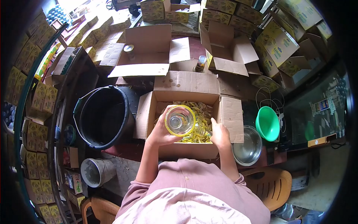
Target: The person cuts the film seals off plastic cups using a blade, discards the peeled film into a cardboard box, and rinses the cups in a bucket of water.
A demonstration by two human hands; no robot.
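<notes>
My left hand [163, 128] is wrapped round the side of a clear jar [178, 123] with a yellow rim, its mouth turned up toward me. The jar is held over an open cardboard box [186, 150] and looks empty inside. Yellow-green strips [199, 112], perhaps dried peel or peppers, cover the bottom of that box. At the box's right side my right hand [220, 134] is closed and reaches in over the strips. Something slim and pale seems to stick out from its fingers, but I cannot make out what it is.
A black bucket [126, 123] stands left of the box, a grey bucket [108, 170] below it. On the right are a steel bowl [253, 147] and a green bowl [266, 123]. Two open cartons [147, 48] [227, 44] stand behind, with a small jar [200, 63] between.
</notes>
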